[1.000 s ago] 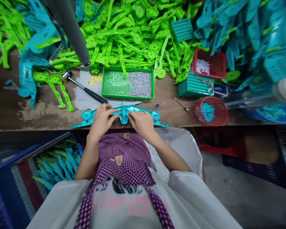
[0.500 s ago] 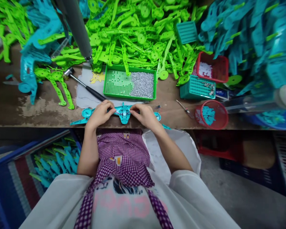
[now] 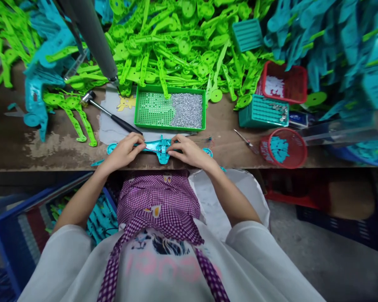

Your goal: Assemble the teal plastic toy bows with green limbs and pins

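Note:
A turquoise plastic part [image 3: 163,156] with a raised centre and long arms lies along the table's front edge. My left hand [image 3: 124,152] rests over its left arm, thumb and fingers pinched together. From those fingertips a thin dark wire [image 3: 151,150] runs along the part towards its centre. Right beside the centre piece, my right hand [image 3: 187,151] is closed in a pinch against it; whatever lies between its fingertips is too small to make out. Both hands partly cover the part's arms.
Behind the hands stands a green tray [image 3: 170,127] of small metal pieces, with a hammer [image 3: 111,113] to its left. A powered screwdriver [image 3: 96,46] hangs above. Rightward are a small screwdriver [image 3: 245,140], a red basket [image 3: 297,153] and a teal basket [image 3: 255,117]. Green parts [image 3: 182,46] heap behind.
My left hand has slid left, away from the part's centre, and its forearm has swung outward. My right fingertips have shifted slightly left, onto the centre piece. The view has moved slightly.

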`<state>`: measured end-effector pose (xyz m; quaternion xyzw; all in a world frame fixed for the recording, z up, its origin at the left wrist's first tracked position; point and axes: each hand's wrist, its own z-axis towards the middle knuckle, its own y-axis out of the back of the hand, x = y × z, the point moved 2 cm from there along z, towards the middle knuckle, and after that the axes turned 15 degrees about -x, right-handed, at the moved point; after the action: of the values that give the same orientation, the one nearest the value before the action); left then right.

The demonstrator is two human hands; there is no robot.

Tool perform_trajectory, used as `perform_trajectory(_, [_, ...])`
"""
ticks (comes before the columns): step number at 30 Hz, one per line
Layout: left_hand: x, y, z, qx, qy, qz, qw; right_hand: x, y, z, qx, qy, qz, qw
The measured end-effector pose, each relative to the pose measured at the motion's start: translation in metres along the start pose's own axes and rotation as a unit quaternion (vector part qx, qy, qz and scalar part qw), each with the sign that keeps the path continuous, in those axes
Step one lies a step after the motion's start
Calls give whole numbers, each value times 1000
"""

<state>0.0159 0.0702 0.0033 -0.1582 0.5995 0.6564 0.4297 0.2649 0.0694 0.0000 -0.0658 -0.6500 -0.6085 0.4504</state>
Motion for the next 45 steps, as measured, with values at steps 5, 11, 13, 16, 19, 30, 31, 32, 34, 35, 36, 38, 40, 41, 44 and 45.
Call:
perform_trajectory(5, [6,-1,2,4,-5,-10,1000,-1,-1,-7,-6,62,-48,997])
perform_trajectory(11, [7,-1,0,7,-5,-11,1000,-5,-2,-9,-5,100,-53,994])
perform_trajectory(13, [7,-2,0,8,-7,-13,1000,-1,-3,-9,10,114,-97,989])
perform_trajectory(16, [5,-3,0,10,-11,-16,1000,5,-2,-11,38,130,-161,978])
perform_trajectory(19, [7,0,-2,-26,3,-33,999,5,5,-17,16,106,-125,986])
perform_trajectory(30, [5,50,-23,-322,30,97,941,7,17,-60,-139,-40,-167,975])
perform_trajectory(31, [8,51,-26,-326,28,98,940,7,23,-66,-170,-56,-179,967])
perform_trajectory(32, [11,51,-28,-327,28,95,940,5,27,-72,-201,-76,-188,958])
perform_trajectory(34, [20,51,-33,-331,34,90,939,-4,35,-83,-255,-128,-194,939])
perform_trajectory(35, [23,51,-35,-333,40,90,938,-11,38,-87,-275,-156,-191,929])
perform_trajectory(36, [27,50,-36,-332,47,89,938,-17,39,-90,-284,-181,-185,923])
perform_trajectory(38, [29,49,-37,-321,57,89,941,-30,40,-90,-268,-214,-167,924])
perform_trajectory(40, [28,47,-37,-305,59,94,946,-38,41,-87,-230,-225,-148,935])
perform_trajectory(41, [27,47,-37,-298,57,98,948,-39,42,-86,-215,-225,-137,940])
perform_trajectory(44, [25,43,-37,-286,52,106,951,-39,45,-81,-210,-220,-118,945])
perform_trajectory(45, [25,42,-37,-286,51,105,951,-39,45,-79,-212,-219,-119,945])
